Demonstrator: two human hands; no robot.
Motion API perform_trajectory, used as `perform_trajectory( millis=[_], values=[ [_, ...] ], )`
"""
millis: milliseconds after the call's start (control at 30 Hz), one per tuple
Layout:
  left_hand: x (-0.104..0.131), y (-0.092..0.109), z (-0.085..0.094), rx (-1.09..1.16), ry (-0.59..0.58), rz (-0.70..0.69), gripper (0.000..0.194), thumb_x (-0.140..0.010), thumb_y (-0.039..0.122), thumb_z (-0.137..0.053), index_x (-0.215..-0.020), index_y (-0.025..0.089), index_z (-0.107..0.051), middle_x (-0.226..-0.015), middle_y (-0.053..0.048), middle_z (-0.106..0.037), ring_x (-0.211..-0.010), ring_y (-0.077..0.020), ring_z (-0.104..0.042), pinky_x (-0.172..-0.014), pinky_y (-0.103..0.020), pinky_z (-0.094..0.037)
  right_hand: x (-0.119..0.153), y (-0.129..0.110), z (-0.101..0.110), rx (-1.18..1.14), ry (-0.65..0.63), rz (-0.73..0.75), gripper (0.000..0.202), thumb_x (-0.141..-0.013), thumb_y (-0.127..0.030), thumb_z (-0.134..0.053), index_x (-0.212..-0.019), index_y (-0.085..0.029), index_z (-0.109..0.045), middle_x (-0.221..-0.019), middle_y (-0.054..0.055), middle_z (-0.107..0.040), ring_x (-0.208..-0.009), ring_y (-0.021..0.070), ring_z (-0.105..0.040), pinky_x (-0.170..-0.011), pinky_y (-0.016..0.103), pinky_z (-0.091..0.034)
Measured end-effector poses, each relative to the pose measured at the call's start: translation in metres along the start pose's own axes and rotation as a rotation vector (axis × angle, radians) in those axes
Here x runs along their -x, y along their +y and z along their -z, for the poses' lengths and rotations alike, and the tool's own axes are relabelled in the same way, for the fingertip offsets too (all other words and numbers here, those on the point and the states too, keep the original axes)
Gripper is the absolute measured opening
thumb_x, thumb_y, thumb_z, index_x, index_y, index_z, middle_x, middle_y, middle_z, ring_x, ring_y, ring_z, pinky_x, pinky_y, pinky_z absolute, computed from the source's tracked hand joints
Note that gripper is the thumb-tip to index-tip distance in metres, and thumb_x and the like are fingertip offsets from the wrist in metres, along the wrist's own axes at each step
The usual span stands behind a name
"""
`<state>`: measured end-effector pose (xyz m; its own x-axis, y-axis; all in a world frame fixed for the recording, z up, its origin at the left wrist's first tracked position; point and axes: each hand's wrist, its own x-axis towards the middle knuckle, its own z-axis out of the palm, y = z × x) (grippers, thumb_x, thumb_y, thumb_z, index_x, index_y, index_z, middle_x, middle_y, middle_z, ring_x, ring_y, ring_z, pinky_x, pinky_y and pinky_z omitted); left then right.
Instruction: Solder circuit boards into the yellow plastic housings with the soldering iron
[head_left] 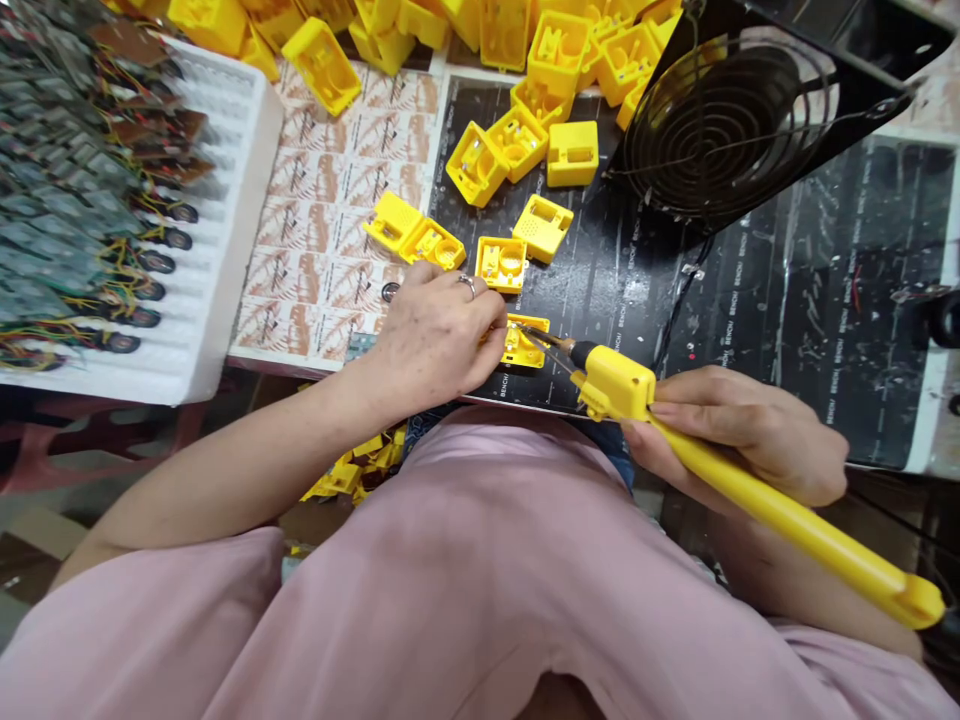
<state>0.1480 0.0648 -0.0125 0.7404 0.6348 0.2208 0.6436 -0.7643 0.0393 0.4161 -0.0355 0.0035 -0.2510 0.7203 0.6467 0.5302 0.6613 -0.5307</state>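
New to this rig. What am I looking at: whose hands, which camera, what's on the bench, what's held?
No robot here: one picture, from a camera on a person's head, looking down at their bare hands. The right hand grips a yellow tool, probably a soldering iron, its thin tip at a small open yellow case. The left hand is at that case; its fingertips hide whatever they hold. On the bench lie more yellow cases, a black fan and a white tray of wired parts.
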Motion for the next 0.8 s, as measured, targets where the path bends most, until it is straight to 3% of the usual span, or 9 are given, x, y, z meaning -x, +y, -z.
perform_trajectory(
  millis=[400,500,633,800],
  values=[
    [0.0,-0.001,-0.001,-0.07,0.029,-0.037,0.029,-0.102,0.027,-0.048,-0.087,0.021,-0.073,-0.073,-0.003,-0.07,-0.072,-0.0229,-0.068,-0.072,-0.04,-0.042,0.002,0.001,0.013,0.018,-0.029,-0.028,0.025,-0.089,-0.012,-0.088,-0.099,-0.026,-0.07,-0.082,-0.001,-0.079,-0.062,0.0145,-0.074,-0.048,0.023,-0.059],
    [0.0,-0.001,0.0,-0.072,0.013,-0.03,0.03,-0.103,0.027,-0.048,-0.088,0.021,-0.073,-0.075,-0.004,-0.072,-0.074,-0.024,-0.069,-0.073,-0.041,-0.042,0.005,-0.002,0.013,-0.011,0.003,-0.055,0.03,-0.091,-0.011,-0.086,-0.114,-0.026,-0.074,-0.082,0.0,-0.079,-0.067,0.0168,-0.077,-0.054,0.026,-0.063],
    [0.002,-0.001,0.001,-0.004,-0.061,0.032,0.027,-0.104,0.028,-0.051,-0.091,0.022,-0.074,-0.082,-0.004,-0.076,-0.08,-0.0245,-0.071,-0.077,-0.042,-0.044,0.016,-0.004,0.013,0.1,0.05,-0.18,0.061,-0.094,-0.018,-0.086,-0.151,-0.034,-0.068,-0.101,0.002,-0.085,-0.074,0.0217,-0.079,-0.059,0.035,-0.066],
    [0.007,-0.005,-0.002,0.08,-0.002,0.01,0.027,-0.106,0.027,-0.051,-0.094,0.023,-0.076,-0.085,-0.002,-0.078,-0.08,-0.0238,-0.072,-0.082,-0.042,-0.045,0.018,0.003,0.014,-0.06,-0.005,-0.082,0.068,-0.089,-0.011,-0.089,-0.151,-0.029,-0.07,-0.097,0.003,-0.085,-0.074,0.0222,-0.082,-0.058,0.031,-0.069]
  ],
)
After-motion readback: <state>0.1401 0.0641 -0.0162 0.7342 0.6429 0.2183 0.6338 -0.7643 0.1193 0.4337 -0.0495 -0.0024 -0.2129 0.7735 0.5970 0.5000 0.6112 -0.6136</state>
